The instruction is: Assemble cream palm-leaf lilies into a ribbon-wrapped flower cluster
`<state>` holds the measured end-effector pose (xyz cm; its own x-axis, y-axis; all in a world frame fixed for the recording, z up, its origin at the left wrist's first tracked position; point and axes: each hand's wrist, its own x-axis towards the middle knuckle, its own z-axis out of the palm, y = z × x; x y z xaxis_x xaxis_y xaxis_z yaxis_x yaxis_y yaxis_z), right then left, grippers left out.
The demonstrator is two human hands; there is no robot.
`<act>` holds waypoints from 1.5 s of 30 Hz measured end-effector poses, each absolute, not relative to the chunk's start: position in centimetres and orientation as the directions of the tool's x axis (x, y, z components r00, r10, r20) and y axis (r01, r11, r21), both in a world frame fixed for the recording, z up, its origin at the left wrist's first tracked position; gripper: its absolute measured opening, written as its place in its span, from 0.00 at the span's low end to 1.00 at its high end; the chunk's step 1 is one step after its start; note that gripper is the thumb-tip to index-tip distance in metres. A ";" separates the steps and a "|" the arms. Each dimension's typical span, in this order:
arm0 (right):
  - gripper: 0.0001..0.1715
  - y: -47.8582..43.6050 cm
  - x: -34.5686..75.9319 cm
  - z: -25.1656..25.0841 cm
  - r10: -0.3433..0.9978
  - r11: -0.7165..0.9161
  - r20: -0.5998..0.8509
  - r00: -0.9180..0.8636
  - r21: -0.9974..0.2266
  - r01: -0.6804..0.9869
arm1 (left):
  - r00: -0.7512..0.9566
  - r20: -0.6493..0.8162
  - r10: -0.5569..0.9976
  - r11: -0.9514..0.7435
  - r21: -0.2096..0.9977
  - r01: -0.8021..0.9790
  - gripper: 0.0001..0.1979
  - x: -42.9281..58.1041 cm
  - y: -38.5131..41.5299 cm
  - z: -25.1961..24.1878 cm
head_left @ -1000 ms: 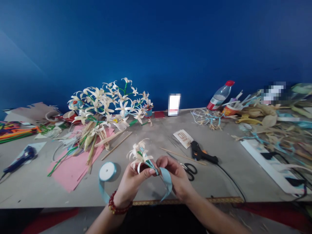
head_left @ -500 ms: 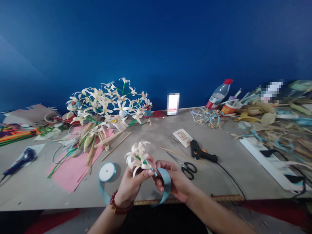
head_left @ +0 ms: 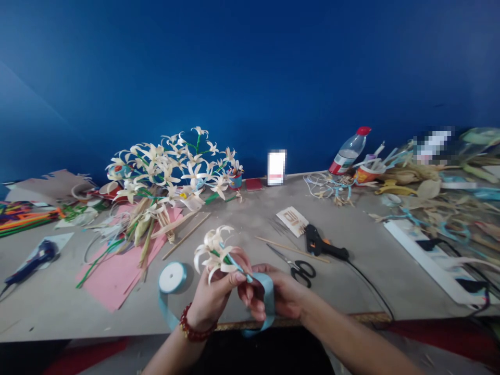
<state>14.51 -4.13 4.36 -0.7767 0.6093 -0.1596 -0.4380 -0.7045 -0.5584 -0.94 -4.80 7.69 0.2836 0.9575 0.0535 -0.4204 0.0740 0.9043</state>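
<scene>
My left hand, with a red bead bracelet on the wrist, pinches the green stem of a small cream paper flower sprig held upright over the table's front edge. My right hand is closed on a light blue ribbon that loops round its fingers and meets the stem. The ribbon trails down and left to its white spool, which lies on the table just left of my left hand.
Black scissors and a black glue gun with its cord lie right of my hands. A large bunch of cream flowers and pink paper sit to the left. A plastic bottle, a white power strip and scraps crowd the right.
The flower sprig has shifted left and tilted. My right hand has curled inward, drawing the ribbon loop closer round the stem.
</scene>
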 end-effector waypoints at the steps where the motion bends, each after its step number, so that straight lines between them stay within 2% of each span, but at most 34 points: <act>1: 0.14 -3.9 14.7 4.1 0.590 -0.703 -0.137 -0.795 -0.572 -0.423 | 0.258 0.069 0.964 0.059 0.887 -0.457 0.11 -1.0 -4.6 7.9; 4: 0.24 -3.3 15.9 3.7 0.541 -0.701 -0.092 -0.836 -0.599 -0.387 | 0.155 0.129 0.979 -0.030 0.853 -0.522 0.09 -1.5 -3.9 8.4; 6: 0.27 -3.1 17.2 3.5 0.544 -0.665 -0.093 -0.834 -0.654 -0.361 | 0.107 0.148 0.983 -0.073 0.857 -0.510 0.08 -2.2 -3.3 8.6; 9: 0.21 -3.1 19.5 3.3 0.596 -0.588 -0.106 -0.796 -0.733 -0.342 | 0.036 0.155 0.987 -0.117 0.859 -0.499 0.06 -3.6 -2.5 8.8; 12: 0.23 -2.9 20.7 2.8 0.671 -0.535 -0.097 -0.735 -0.750 -0.390 | 0.040 0.137 0.990 -0.093 0.833 -0.545 0.06 -4.5 -1.9 9.2; 14: 0.24 -2.5 20.6 2.2 0.767 -0.453 -0.131 -0.628 -0.804 -0.385 | 0.100 0.097 0.990 -0.010 0.767 -0.641 0.08 -4.7 -1.6 9.4; 17: 0.20 -1.9 19.6 1.0 0.872 -0.328 -0.191 -0.451 -0.912 -0.247 | 0.140 0.037 0.989 0.084 0.639 -0.765 0.08 -4.4 -1.3 9.7; 19: 0.15 -1.8 19.0 0.5 0.913 -0.254 -0.179 -0.368 -0.953 -0.166 | 0.085 0.027 0.996 0.051 0.614 -0.788 0.08 -4.2 -1.1 9.8; 21: 0.11 -1.9 18.6 0.4 0.965 -0.103 -0.077 -0.252 -0.990 -0.092 | -0.007 0.032 0.999 -0.026 0.628 -0.777 0.08 -3.9 -1.1 9.8; 23: 0.09 -2.4 18.1 0.9 0.981 0.170 0.165 -0.105 -0.984 0.047 | -0.086 0.022 0.996 -0.080 0.645 -0.760 0.08 -3.4 -1.3 9.8; 25: 0.13 -3.0 17.3 1.9 0.902 0.430 0.429 -0.047 -0.882 0.192 | -0.123 -0.003 0.992 -0.091 0.650 -0.754 0.09 -2.5 -1.5 9.8; 27: 0.16 -3.5 15.9 3.1 0.847 0.530 0.527 -0.070 -0.827 0.185 | -0.125 -0.033 0.992 -0.074 0.649 -0.757 0.08 -1.2 -1.9 9.6; 29: 0.15 -3.7 14.1 4.2 0.871 0.491 0.490 -0.046 -0.870 0.032 | -0.121 -0.067 0.990 -0.048 0.657 -0.753 0.09 0.1 -2.3 9.3; 32: 0.12 -3.5 11.6 5.4 0.961 0.270 0.276 0.016 -0.925 -0.269 | -0.134 -0.127 0.983 -0.016 0.665 -0.746 0.10 1.6 -2.8 8.9; 35: 0.11 -3.4 10.2 6.0 0.991 0.129 0.123 0.044 -0.867 -0.480 | -0.143 -0.137 0.980 -0.018 0.657 -0.754 0.11 2.2 -3.1 8.7; 38: 0.11 -4.0 9.8 5.9 0.998 0.056 0.045 0.033 -0.807 -0.588 | -0.151 -0.128 0.980 -0.033 0.647 -0.762 0.11 2.2 -3.2 8.5; 40: 0.09 -4.8 10.1 5.6 1.000 0.008 0.014 -0.005 -0.809 -0.587 | -0.160 -0.146 0.976 -0.025 0.657 -0.753 0.11 1.9 -3.2 8.4; 42: 0.07 -5.7 10.7 5.2 0.998 0.033 0.053 -0.028 -0.879 -0.476 | -0.177 -0.176 0.968 -0.008 0.686 -0.728 0.12 1.7 -3.3 8.2; 44: 0.05 -6.5 11.4 4.9 0.978 0.202 0.206 0.008 -0.950 -0.239 | -0.200 -0.190 0.961 -0.004 0.715 -0.699 0.12 1.6 -3.4 8.1; 45: 0.10 -6.7 11.8 4.8 0.941 0.337 0.335 0.034 -0.937 -0.089 | -0.209 -0.187 0.960 -0.009 0.723 -0.691 0.12 1.6 -3.5 8.1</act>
<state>11.78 -6.75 4.77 0.0341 0.9415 0.3353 -0.0887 0.3370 -0.9373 1.61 -3.47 8.07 -0.2087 0.9598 -0.1875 -0.6908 -0.0090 0.7230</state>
